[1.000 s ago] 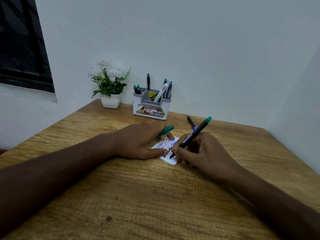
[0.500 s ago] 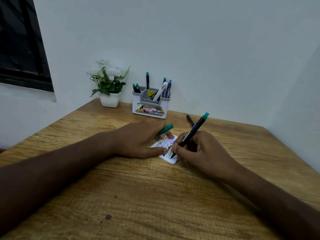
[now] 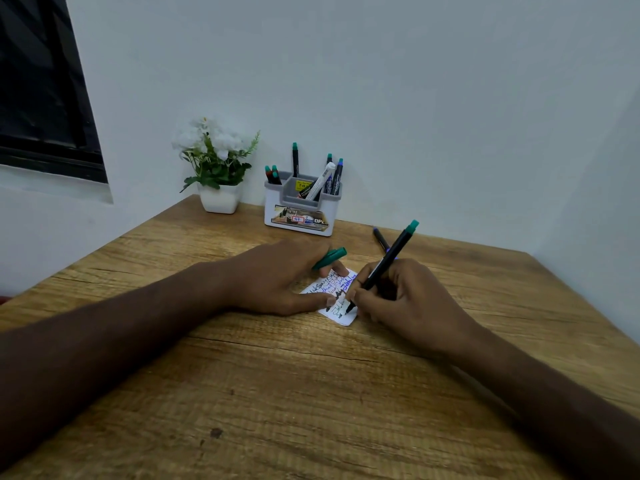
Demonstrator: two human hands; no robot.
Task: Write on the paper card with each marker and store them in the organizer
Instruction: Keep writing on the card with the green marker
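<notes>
A small white paper card [image 3: 341, 315] covered in scribbles lies on the wooden table [image 3: 277, 393]. My right hand [image 3: 408, 303] grips a black marker with a green end [image 3: 388, 263], its tip touching the card's near part. My left hand [image 3: 277, 278] rests on the card's left side, thumb pressing it, and holds a green marker cap [image 3: 330, 258] between its fingers. The white and grey organizer [image 3: 299, 211] stands at the back by the wall with several markers upright in it. A black marker with a blue tip [image 3: 381, 239] lies on the table behind my right hand.
A white pot of white flowers [image 3: 218, 168] stands left of the organizer in the corner. A dark window [image 3: 41, 84] is on the left wall. Walls close the table at the back and right.
The marker tip has shifted slightly along the near part of the card as my right hand writes. My left hand has stayed on the card with the cap.
</notes>
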